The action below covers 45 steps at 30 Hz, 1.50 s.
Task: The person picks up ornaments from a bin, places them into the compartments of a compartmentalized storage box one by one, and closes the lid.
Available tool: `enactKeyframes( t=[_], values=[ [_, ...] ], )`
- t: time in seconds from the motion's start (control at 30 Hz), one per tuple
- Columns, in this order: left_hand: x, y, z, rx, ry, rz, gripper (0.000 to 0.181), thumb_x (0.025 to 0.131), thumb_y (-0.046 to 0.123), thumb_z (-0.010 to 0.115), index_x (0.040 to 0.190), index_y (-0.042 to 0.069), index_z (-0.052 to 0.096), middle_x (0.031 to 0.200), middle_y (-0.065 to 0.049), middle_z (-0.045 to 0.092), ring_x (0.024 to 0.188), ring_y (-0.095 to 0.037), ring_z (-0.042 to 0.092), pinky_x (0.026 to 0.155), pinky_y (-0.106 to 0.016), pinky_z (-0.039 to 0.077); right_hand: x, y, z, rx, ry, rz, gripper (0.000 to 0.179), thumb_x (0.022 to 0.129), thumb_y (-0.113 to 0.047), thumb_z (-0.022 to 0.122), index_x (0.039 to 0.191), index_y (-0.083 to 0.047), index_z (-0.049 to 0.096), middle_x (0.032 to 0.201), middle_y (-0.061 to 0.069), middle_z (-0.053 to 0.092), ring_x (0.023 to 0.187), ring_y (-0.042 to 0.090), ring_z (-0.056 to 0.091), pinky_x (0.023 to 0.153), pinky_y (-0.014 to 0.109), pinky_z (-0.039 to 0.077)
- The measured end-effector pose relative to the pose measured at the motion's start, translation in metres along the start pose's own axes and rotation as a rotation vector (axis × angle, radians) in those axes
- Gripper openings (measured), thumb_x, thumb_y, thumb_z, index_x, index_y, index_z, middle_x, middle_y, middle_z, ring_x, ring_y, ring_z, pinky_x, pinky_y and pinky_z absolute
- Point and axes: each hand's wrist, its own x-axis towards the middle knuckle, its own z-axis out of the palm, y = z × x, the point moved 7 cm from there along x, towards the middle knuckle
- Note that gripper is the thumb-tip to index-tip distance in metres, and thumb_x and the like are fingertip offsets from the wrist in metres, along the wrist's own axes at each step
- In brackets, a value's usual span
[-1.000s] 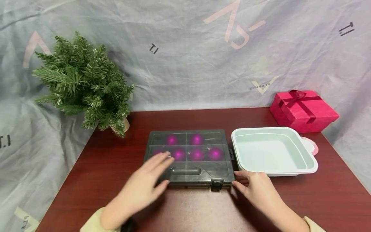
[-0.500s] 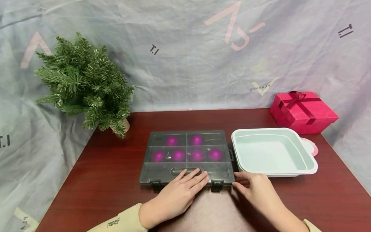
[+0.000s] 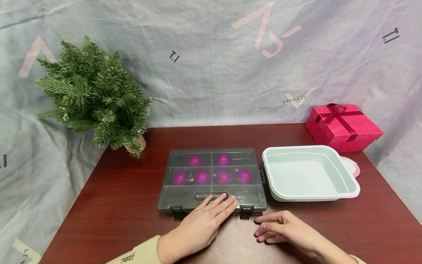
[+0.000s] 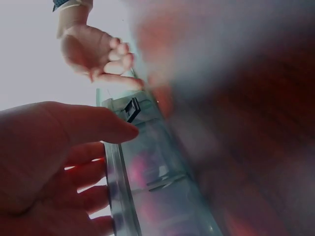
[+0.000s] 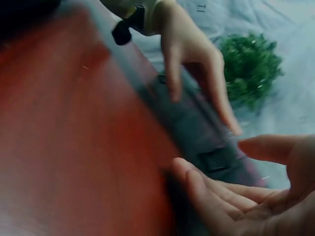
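A flat dark see-through plastic case (image 3: 184, 194) lies on the table with its lid down. Through the lid show several glowing pink-purple balls (image 3: 202, 177) in its compartments. Two black latches sit on its front edge, a left latch (image 3: 177, 211) and a right latch (image 3: 246, 210). My left hand (image 3: 204, 223) rests on the front of the lid between them, fingers straight. In front of the right latch, my right hand (image 3: 287, 229) is held apart from the case, fingers loosely bent and holding nothing. The right wrist view shows that latch (image 5: 215, 160) beyond its fingertips.
A pale green tub (image 3: 306, 198) stands right of the case, with a pink-and-white item (image 3: 352, 168) partly behind it. A red gift box (image 3: 349, 128) sits at the back right. An artificial fir tree (image 3: 99, 95) stands at the back left, before a grey cloth (image 3: 211, 73).
My left hand has come from above the case's left side onto the front of its lid. My right hand has let go of the front right corner and drawn back toward me.
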Motion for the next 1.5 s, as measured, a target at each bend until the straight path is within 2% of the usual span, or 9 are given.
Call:
enactKeyframes(
  t=[0.23,0.33,0.43,0.63,0.87,1.03,1.2,1.37,1.5],
  values=[
    [-0.001,0.000,-0.002,-0.011,0.007,-0.012,0.066,0.096,0.011,0.065,0.157,0.010,0.042,0.162,-0.006,0.037,0.148,-0.023,0.034,0.113,-0.048,0.035,0.008,0.023,0.016,0.469,-0.065,0.034,0.065,0.109,-0.006,0.040,0.152,0.021,0.000,0.143,0.028,0.053,0.132,0.032,0.054,0.107,0.037,0.043],
    [0.000,0.000,-0.002,-0.015,0.010,-0.007,0.067,0.094,0.010,0.066,0.157,0.010,0.042,0.162,-0.006,0.038,0.148,-0.023,0.034,0.113,-0.048,0.035,0.011,0.027,0.020,0.589,-0.052,0.025,0.076,0.108,-0.004,0.039,0.148,0.018,-0.021,0.149,0.027,0.047,0.136,0.030,0.049,0.111,0.037,0.038],
    [0.000,0.001,-0.002,-0.015,0.014,-0.002,0.068,0.092,0.009,0.067,0.156,0.009,0.043,0.161,-0.006,0.038,0.147,-0.023,0.035,0.113,-0.048,0.035,0.012,0.030,0.021,0.637,-0.036,0.024,0.079,0.107,-0.002,0.039,0.147,0.016,-0.026,0.150,0.028,0.045,0.137,0.028,0.048,0.111,0.036,0.037],
    [-0.001,0.000,-0.002,-0.034,0.011,-0.008,0.070,0.091,0.007,0.067,0.157,0.009,0.042,0.162,-0.006,0.037,0.148,-0.023,0.034,0.113,-0.049,0.035,0.013,0.030,0.021,0.633,-0.053,0.017,0.069,0.106,0.000,0.040,0.151,0.019,-0.008,0.148,0.026,0.048,0.136,0.028,0.050,0.112,0.037,0.037],
    [-0.001,0.001,-0.002,-0.028,0.007,-0.009,0.072,0.090,0.007,0.068,0.157,0.009,0.041,0.162,-0.006,0.037,0.148,-0.023,0.034,0.113,-0.048,0.035,0.013,0.027,0.021,0.615,-0.080,-0.029,0.042,0.107,0.001,0.039,0.148,0.009,0.042,0.145,0.020,0.053,0.135,0.026,0.051,0.111,0.038,0.038],
    [-0.001,0.001,-0.001,-0.013,0.008,-0.008,0.070,0.092,0.010,0.068,0.157,0.009,0.041,0.162,-0.006,0.037,0.148,-0.022,0.034,0.114,-0.046,0.035,0.012,0.025,0.017,0.486,-0.031,-0.070,0.040,0.108,-0.001,0.038,0.144,0.001,0.054,0.141,0.018,0.058,0.130,0.026,0.056,0.107,0.039,0.043],
    [-0.002,0.001,-0.001,-0.007,0.013,-0.007,0.071,0.092,0.010,0.068,0.157,0.010,0.041,0.161,-0.006,0.038,0.148,-0.022,0.034,0.113,-0.046,0.035,0.010,0.015,0.015,0.141,0.091,-0.162,0.035,0.105,-0.002,0.050,0.135,0.015,0.056,0.121,0.021,0.069,0.110,0.022,0.068,0.092,0.036,0.054],
    [-0.002,0.001,-0.001,-0.004,0.019,-0.008,0.073,0.090,0.010,0.070,0.157,0.010,0.041,0.161,-0.006,0.038,0.148,-0.022,0.034,0.113,-0.047,0.035,0.006,-0.009,0.017,-0.304,0.213,-0.391,0.020,0.098,0.004,0.062,0.116,0.010,0.068,0.105,0.021,0.072,0.093,0.020,0.073,0.079,0.032,0.058],
    [-0.002,0.001,-0.001,-0.003,0.021,-0.011,0.073,0.091,0.010,0.070,0.158,0.010,0.040,0.161,-0.005,0.038,0.148,-0.022,0.034,0.113,-0.047,0.035,0.001,-0.029,0.024,-0.587,0.271,-0.639,0.029,0.091,0.011,0.068,0.116,-0.004,0.071,0.104,0.013,0.073,0.090,0.020,0.072,0.078,0.028,0.057]
  ],
)
